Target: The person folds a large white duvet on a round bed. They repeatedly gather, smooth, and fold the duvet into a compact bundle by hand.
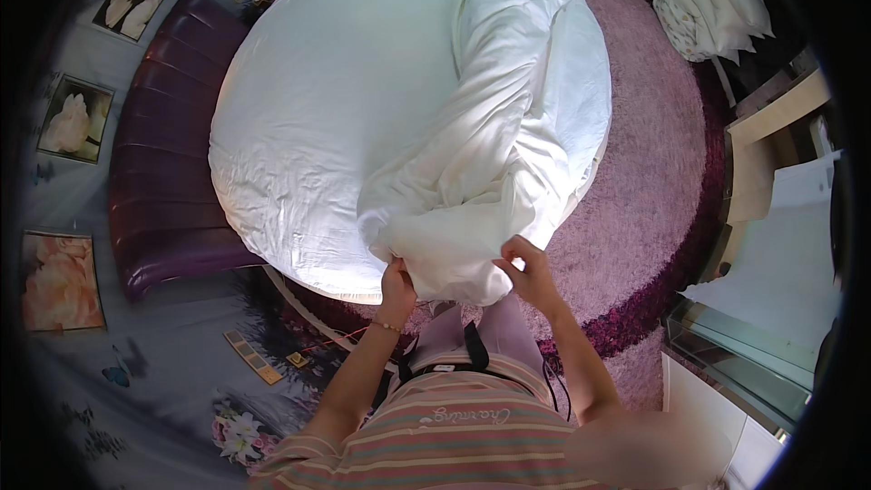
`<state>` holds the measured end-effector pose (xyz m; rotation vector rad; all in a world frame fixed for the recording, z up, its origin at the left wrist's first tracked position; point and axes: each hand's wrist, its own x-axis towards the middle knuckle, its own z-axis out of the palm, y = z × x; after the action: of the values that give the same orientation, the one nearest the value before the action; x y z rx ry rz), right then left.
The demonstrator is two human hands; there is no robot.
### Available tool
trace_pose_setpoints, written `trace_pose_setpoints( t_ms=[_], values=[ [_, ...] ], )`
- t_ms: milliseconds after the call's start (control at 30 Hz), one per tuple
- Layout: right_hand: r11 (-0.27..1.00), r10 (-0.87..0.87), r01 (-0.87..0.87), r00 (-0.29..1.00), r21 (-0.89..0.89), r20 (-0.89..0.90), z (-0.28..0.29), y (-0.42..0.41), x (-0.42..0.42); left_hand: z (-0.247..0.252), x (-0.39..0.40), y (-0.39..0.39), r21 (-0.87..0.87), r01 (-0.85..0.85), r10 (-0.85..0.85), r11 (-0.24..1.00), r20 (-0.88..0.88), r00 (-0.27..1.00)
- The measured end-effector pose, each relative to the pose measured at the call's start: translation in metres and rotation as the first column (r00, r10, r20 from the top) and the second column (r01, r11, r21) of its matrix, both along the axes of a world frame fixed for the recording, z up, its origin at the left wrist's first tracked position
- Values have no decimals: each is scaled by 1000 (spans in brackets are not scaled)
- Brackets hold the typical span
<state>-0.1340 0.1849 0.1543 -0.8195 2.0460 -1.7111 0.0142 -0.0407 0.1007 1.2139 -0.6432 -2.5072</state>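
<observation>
A bunched white duvet (476,156) lies lengthwise over the right part of a round bed with a white fitted sheet (326,102). Its near end hangs toward my legs. My left hand (399,289) grips the duvet's edge on the left, fingers curled into the fabric. On the other side of this end, my right hand (531,273) pinches the cloth between thumb and fingers. Between both hands the fabric sags in a loose, pale panel. The folds hide part of my left fingertips.
A purple padded headboard (180,150) curves along the bed's left side. Pink-purple carpet (653,150) surrounds the bed. Several stacked pillows (711,3) are at the upper right. White cloth (782,252) drapes near a glass-edged surface (742,354) at the right. A wall switch panel (252,357) is lower left.
</observation>
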Motion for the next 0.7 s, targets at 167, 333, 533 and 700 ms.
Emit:
trace_pose_setpoints(
  t_ms=[167, 333, 533, 700],
  values=[
    [950, 247, -254, 967, 179, 62, 31, 43, -17, -13, -12, 1, 2, -82, 82, 997, 12, 997],
    [667, 523, -489, 845, 562, 114, -41, 73, -5, -12, -31, 20, -38, 87, -93, 995, -172, 981],
    [965, -70, 43, 993, 259, 95, -6, 12, -15, -3, -28, 43, -110, 296, -306, 949, -99, 947],
    [992, -18, -3, 987, 126, 162, -2, -27, -23, 11, -29, 58, -135, 411, -423, 902, -75, 903]
  ],
)
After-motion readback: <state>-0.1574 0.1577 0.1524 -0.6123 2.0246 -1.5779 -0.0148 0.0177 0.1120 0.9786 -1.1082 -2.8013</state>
